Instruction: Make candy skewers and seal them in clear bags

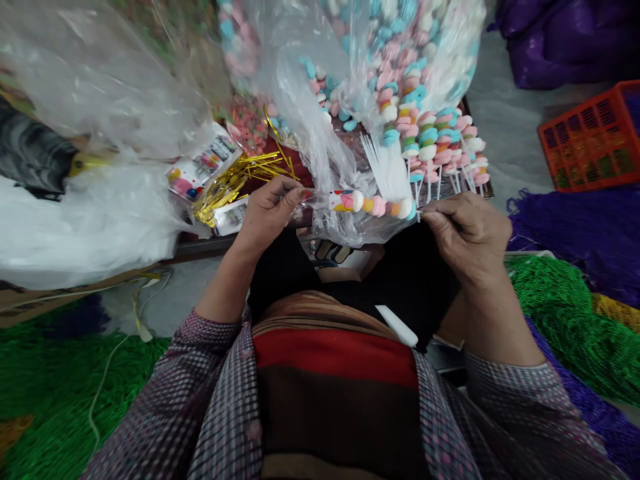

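Note:
Level between my hands lies a marshmallow skewer (379, 206), with pink, white, orange and blue pieces in a row. A clear wrapper (343, 200) with a colourful print covers its left end. My left hand (267, 210) is closed, thumb and fingers pinching the wrapper's tip. At the other end, my right hand (470, 233) is closed on the skewer's white stick, close to the blue piece. Just beyond, several finished-looking marshmallow skewers (427, 143) lie side by side, sticks towards me. Loose white sticks (385, 167) sit beside them on plastic.
Gold twist ties (240, 180) and printed wrappers (205, 160) lie left of centre. Large clear bags of marshmallows (395, 40) stand at the back. An orange crate (593, 137), a purple bag (565, 40) and green netting (565, 320) are on the right. A white strip (397, 325) rests on my lap.

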The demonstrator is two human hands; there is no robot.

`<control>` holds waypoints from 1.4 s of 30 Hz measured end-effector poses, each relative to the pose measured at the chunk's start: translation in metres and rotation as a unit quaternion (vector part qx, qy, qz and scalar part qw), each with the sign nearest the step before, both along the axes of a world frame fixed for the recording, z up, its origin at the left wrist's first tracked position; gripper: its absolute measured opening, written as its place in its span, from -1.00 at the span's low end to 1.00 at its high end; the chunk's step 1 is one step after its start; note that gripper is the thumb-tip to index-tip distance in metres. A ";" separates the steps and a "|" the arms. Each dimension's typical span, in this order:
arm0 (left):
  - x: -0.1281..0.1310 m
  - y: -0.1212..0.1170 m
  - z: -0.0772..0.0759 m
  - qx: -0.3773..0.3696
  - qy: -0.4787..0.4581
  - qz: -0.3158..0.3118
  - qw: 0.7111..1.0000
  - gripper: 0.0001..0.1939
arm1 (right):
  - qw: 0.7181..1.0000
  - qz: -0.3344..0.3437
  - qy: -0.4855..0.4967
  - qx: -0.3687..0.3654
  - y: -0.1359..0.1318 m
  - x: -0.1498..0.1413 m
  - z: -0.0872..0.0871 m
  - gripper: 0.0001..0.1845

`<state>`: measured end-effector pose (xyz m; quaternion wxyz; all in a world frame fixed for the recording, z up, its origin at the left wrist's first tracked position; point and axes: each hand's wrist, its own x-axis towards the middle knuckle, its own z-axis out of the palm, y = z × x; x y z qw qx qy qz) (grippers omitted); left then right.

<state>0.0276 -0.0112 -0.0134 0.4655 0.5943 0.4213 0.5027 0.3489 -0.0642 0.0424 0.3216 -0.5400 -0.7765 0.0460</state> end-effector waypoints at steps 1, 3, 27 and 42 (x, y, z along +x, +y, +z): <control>0.000 0.000 0.001 0.002 0.009 -0.005 1.000 -0.67 | 1.000 0.006 0.008 0.002 0.000 -0.001 0.000 -0.77; 0.000 -0.002 0.005 0.005 0.027 -0.017 0.999 -0.68 | 0.999 0.006 0.033 -0.001 0.001 -0.003 -0.001 -0.81; 0.016 -0.001 0.049 -0.143 -0.207 -0.097 0.963 -0.26 | 0.974 -0.021 0.194 -0.114 -0.001 -0.038 -0.026 -0.71; 0.082 0.020 0.038 -0.108 -0.258 0.064 0.958 -0.61 | 0.862 -0.008 0.433 -0.262 0.010 -0.105 -0.037 -0.56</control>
